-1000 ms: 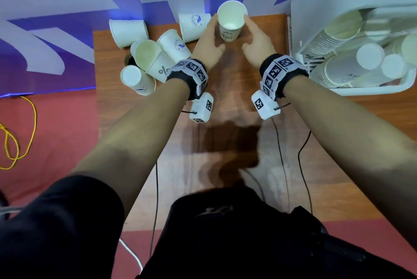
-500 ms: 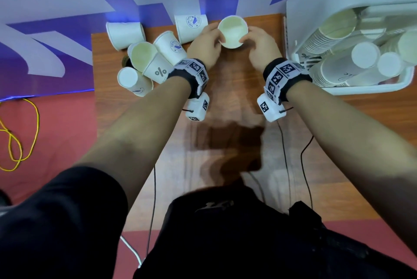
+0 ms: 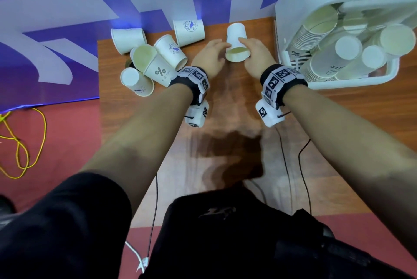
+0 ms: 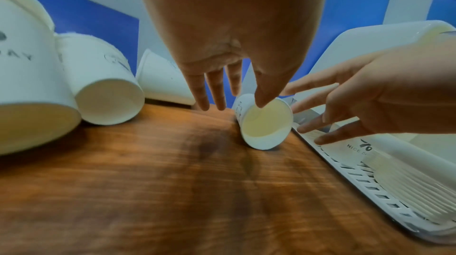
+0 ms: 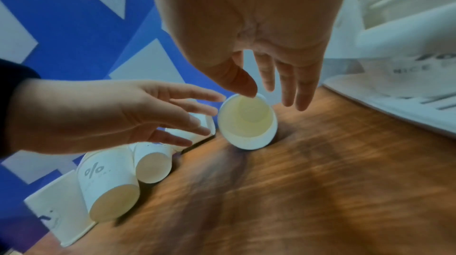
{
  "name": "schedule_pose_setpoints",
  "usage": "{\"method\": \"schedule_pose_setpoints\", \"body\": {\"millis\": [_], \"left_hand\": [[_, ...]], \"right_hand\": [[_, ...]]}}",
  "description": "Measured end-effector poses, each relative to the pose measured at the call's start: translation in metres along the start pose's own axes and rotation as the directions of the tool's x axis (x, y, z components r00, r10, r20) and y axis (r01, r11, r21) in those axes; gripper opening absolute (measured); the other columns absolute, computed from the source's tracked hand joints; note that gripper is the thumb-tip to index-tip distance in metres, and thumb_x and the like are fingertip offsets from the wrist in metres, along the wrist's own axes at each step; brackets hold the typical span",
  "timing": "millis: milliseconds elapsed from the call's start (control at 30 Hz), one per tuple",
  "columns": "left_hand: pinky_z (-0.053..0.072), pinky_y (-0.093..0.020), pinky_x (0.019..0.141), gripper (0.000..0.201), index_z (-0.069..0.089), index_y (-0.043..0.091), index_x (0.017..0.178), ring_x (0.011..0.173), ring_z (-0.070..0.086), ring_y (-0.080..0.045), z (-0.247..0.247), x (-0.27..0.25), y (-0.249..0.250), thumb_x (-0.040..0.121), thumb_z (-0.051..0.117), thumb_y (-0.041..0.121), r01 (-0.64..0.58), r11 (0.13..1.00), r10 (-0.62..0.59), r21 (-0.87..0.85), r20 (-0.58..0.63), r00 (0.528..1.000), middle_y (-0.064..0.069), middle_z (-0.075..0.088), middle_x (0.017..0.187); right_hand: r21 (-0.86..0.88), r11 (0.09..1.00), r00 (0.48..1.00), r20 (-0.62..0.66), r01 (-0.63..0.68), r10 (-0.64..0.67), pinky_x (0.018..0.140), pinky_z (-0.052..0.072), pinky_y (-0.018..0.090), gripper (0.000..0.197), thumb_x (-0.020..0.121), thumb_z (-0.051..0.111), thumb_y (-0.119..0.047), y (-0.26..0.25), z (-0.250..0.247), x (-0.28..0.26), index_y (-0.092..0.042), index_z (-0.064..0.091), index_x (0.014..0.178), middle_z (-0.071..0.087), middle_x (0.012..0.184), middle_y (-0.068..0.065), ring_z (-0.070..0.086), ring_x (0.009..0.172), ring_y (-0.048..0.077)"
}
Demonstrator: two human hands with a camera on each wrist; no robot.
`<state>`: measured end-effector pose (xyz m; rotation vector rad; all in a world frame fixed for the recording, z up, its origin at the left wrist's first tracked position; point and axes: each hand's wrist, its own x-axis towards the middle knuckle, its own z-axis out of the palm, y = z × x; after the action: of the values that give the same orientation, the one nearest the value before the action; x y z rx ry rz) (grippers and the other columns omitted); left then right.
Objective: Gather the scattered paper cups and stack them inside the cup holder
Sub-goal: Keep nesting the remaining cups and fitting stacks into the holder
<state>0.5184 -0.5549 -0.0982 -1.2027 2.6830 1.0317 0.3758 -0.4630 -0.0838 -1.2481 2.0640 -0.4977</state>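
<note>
A white paper cup [image 3: 237,42] lies on its side on the wooden table [image 3: 225,103], mouth toward me. My left hand [image 3: 216,48] is at its left with straight fingers, and its thumb tip touches the rim [image 4: 261,101]. From the right, my right hand [image 3: 248,46] has its thumb on the rim [image 5: 246,91] and its fingers spread beside the cup. Neither hand wraps the cup. Several more cups lie scattered at the back left [image 3: 158,69]. The white cup holder [image 3: 338,84] at the right holds stacks of cups [image 3: 316,28].
A blue and white wall panel [image 3: 67,19] stands behind the table's back edge. A yellow cable [image 3: 22,143] lies on the red floor at the left. Thin black wires [image 3: 302,166] run across the near part of the table.
The cup stood upright between both hands a second ago. It has tipped toward me and now lies on its side, and both hands have loosened to straight fingers.
</note>
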Motion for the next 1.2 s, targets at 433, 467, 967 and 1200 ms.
{"method": "schedule_pose_setpoints", "body": {"millis": [433, 467, 967, 1200], "left_hand": [[0.044, -0.043, 0.103, 0.080, 0.026, 0.033, 0.148, 0.118, 0.056, -0.024, 0.024, 0.014, 0.004, 0.075, 0.056, 0.020, 0.169, 0.851, -0.149, -0.496, 0.080, 0.986, -0.004, 0.050, 0.138], [0.044, -0.042, 0.103, 0.079, 0.027, 0.033, 0.147, 0.118, 0.055, -0.023, 0.023, 0.011, 0.002, 0.075, 0.055, 0.017, 0.141, 0.849, -0.131, -0.510, 0.056, 0.990, -0.001, 0.048, 0.138], [0.043, -0.043, 0.105, 0.044, 0.044, 0.033, 0.139, 0.120, 0.052, -0.013, -0.019, -0.067, 0.086, 0.095, 0.045, 0.029, -0.113, 0.767, 0.029, -0.631, -0.142, 0.989, 0.007, 0.050, 0.134], [0.045, -0.024, 0.097, 0.067, 0.030, 0.025, 0.149, 0.114, 0.054, -0.012, 0.007, -0.079, 0.153, 0.088, 0.058, 0.024, -0.218, 0.800, 0.183, -0.558, -0.119, 0.976, 0.007, 0.046, 0.137]], "right_hand": [[0.217, 0.976, 0.999, -0.038, 0.026, -0.019, 0.109, 0.031, 0.026, 0.056, 0.086, 0.044, 0.004, 0.006, -0.004, 0.003, -0.014, 0.045, 0.140, 0.045, 0.142, 0.012, 0.043, 0.130, 0.023], [0.239, 0.970, 0.997, -0.069, 0.056, -0.041, 0.110, 0.033, 0.028, 0.056, 0.084, 0.044, 0.006, 0.005, -0.004, 0.001, -0.012, 0.048, 0.137, 0.046, 0.140, 0.012, 0.044, 0.129, 0.023], [0.377, 0.892, 0.905, -0.419, 0.249, -0.075, 0.075, 0.040, 0.004, 0.010, 0.089, 0.056, -0.007, -0.010, -0.052, -0.109, -0.005, 0.064, 0.096, 0.063, 0.108, 0.011, 0.056, 0.089, 0.012], [0.458, 0.878, 0.900, -0.428, 0.142, 0.077, 0.086, 0.049, 0.026, 0.033, 0.085, 0.055, -0.003, 0.023, -0.089, -0.162, -0.010, 0.057, 0.117, 0.059, 0.117, 0.004, 0.056, 0.095, 0.013]]}}
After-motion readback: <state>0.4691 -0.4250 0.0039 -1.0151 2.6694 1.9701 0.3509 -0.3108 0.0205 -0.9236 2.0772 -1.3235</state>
